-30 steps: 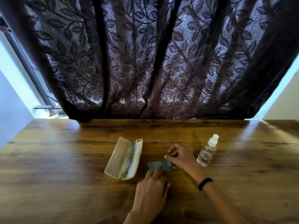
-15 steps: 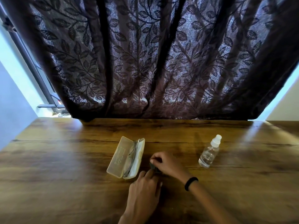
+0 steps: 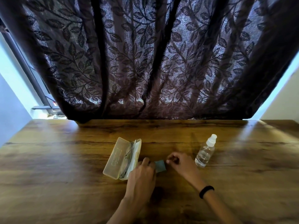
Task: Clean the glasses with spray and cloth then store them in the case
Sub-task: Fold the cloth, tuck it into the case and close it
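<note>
A dark leaf-patterned curtain (image 3: 145,62) is hanging behind the case and covering the window. The wooden table (image 3: 64,183) is carrying the case (image 3: 115,157), which is lying open with the glasses (image 3: 128,157) folded inside it.

The left hand (image 3: 140,177) is reaching in just right of the case, fingers fairly straight and resting on the near edge of the cloth. The right hand (image 3: 181,164) is hovering further right with curled fingers. The spray bottle (image 3: 204,154) is standing upright, well right of the case. The cloth (image 3: 160,166) is lying folded small, just right of the case.

Judged step: the cloth is being folded for storage. The next move is calling for placing it in the case and closing the lid.

The left hand is hiding part of the cloth. Whether the right fingertips are pinching the cloth cannot be told.
</note>
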`<move>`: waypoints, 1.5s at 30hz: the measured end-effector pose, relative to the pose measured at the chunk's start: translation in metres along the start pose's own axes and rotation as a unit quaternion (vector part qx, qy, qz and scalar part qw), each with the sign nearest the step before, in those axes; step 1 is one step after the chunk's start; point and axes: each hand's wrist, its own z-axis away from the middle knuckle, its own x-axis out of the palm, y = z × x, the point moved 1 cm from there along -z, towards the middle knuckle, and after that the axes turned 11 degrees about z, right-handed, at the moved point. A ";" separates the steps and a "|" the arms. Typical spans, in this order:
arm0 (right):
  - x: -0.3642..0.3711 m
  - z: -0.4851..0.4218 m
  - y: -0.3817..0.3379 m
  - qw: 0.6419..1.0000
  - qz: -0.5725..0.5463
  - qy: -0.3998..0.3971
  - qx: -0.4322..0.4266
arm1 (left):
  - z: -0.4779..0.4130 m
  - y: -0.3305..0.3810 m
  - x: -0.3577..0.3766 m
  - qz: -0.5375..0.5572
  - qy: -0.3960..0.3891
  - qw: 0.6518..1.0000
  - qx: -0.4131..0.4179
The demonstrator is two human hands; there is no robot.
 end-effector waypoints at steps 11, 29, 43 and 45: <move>0.012 0.003 -0.013 0.999 0.019 0.001 0.031 | -0.041 -0.010 -0.001 -0.078 -0.138 0.987 -0.003; -0.010 0.012 -0.014 0.970 -0.240 -0.028 -0.026 | -0.042 -0.012 -0.020 0.083 -0.112 0.988 -0.062; -0.014 -0.019 -0.101 0.965 -0.222 -0.020 -0.139 | -0.005 -0.067 -0.069 0.262 0.048 0.949 -0.171; -0.015 -0.027 -0.114 0.969 -0.194 -0.013 -0.151 | -0.008 -0.076 -0.070 0.238 0.069 0.950 -0.188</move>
